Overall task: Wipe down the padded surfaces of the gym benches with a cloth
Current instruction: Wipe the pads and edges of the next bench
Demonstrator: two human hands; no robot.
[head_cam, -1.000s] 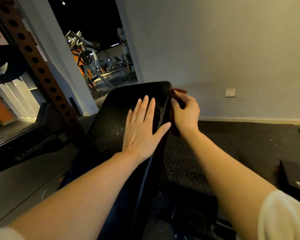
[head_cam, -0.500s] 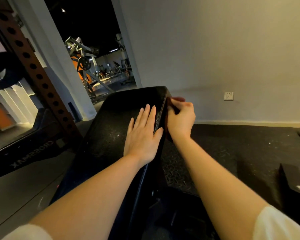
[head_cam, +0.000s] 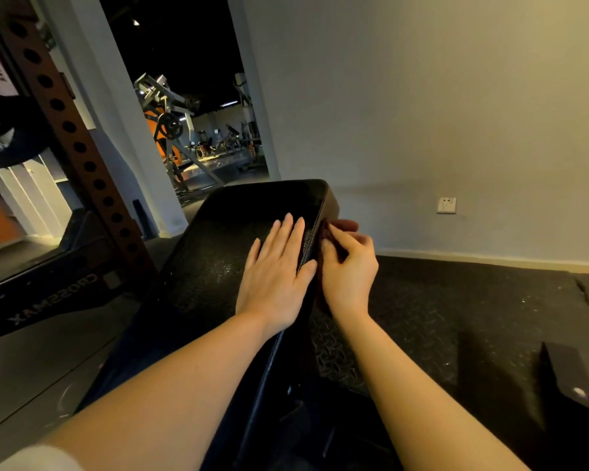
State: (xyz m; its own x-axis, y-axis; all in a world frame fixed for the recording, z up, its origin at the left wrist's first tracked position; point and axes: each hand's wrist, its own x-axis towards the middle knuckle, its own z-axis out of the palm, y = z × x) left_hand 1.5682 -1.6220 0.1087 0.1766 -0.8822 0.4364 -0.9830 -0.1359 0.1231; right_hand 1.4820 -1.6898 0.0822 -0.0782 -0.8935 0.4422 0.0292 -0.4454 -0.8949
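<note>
**Cloth pressed to the bench pad's right edge**

The black padded bench (head_cam: 218, 266) ran up the middle of the view from 6 o'clock toward 12 o'clock, its far end rounded and glossy. The left hand (head_cam: 274, 280) lay flat on top of the pad near its right edge, fingers straight and close together, pointing toward 12 o'clock, with the thumb hooked over the seam.

Just beside it, at 3 o'clock from the left hand, the right hand (head_cam: 349, 266) was curled against the pad's side wall. Its fingers gripped a dark reddish cloth (head_cam: 340, 227), which showed only as a small bunch above the knuckles, at 12 o'clock from the hand, touching the pad's edge. The rest of the cloth was hidden behind the fingers. The two hands sat almost together, parted only by the pad's edge.

At 9 o'clock stood a brown rack upright (head_cam: 72, 137) with a row of holes. A doorway (head_cam: 184, 96) at 11 o'clock opened on dim gym machines. A wall socket (head_cam: 446, 205) sat at 2 o'clock, above dark rubber floor mats (head_cam: 456, 317).
</note>
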